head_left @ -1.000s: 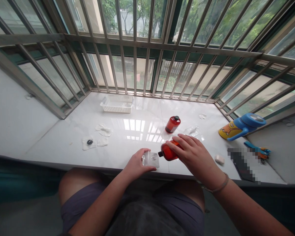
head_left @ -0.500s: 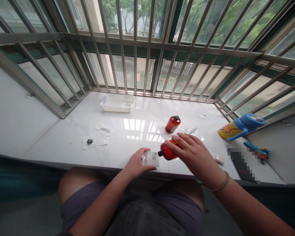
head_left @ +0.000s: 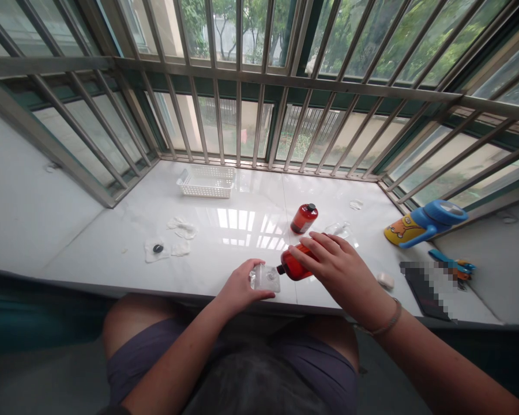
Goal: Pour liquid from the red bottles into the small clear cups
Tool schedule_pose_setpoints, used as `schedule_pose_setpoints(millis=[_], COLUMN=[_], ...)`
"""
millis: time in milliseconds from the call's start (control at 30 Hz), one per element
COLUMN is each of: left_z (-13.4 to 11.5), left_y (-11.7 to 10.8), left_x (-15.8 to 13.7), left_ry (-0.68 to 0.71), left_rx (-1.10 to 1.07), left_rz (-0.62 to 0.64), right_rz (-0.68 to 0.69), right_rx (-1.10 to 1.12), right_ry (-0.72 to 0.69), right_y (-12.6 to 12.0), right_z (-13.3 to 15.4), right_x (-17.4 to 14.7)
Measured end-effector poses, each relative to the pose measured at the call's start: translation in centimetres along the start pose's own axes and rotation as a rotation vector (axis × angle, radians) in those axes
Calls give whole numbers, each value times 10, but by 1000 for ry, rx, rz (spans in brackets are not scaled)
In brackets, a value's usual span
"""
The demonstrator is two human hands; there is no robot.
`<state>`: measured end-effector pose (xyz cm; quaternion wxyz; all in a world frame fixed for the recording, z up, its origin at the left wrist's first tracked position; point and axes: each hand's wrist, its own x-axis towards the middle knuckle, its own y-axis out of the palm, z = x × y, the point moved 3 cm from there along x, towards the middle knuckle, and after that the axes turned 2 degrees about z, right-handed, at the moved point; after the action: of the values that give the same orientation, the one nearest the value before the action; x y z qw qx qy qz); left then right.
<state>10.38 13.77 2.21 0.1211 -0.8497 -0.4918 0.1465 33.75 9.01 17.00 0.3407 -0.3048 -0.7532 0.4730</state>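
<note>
Near the front edge of the white sill, my left hand (head_left: 242, 286) is wrapped round a small clear container (head_left: 267, 279), thumb and fingers on its sides. My right hand (head_left: 335, 268) grips a red-orange bottle (head_left: 294, 265) from above and tips it nearly level, its dark neck pointing left at the container's top. Whether liquid is flowing I cannot tell. Just behind stands a second red bottle (head_left: 304, 219) with a black cap. A loose black cap (head_left: 158, 249) lies on a white wipe (head_left: 150, 254) to the left.
At the back left stands a white perforated basket (head_left: 207, 185). More crumpled wipes (head_left: 183, 228) lie at left. Clear plastic (head_left: 341, 229) is behind my right hand. On the right are a blue-yellow drink bottle (head_left: 424, 222), a small pale block (head_left: 386, 280) and a dark flat object (head_left: 424, 291). Metal bars line the window.
The held bottle has shifted very slightly to the left over the container. My left hand and everything else stay in place.
</note>
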Motion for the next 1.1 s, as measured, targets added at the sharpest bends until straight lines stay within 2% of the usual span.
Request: schedule_pose_setpoints(millis=[1100], left_z=[-2], left_y=[2], left_x=[1], left_ry=[41], left_rx=[3], left_rz=[-22], right_rz=[-40], right_rx=[-51], right_ry=[-64], right_y=[-12], right_z=[4], right_x=[11])
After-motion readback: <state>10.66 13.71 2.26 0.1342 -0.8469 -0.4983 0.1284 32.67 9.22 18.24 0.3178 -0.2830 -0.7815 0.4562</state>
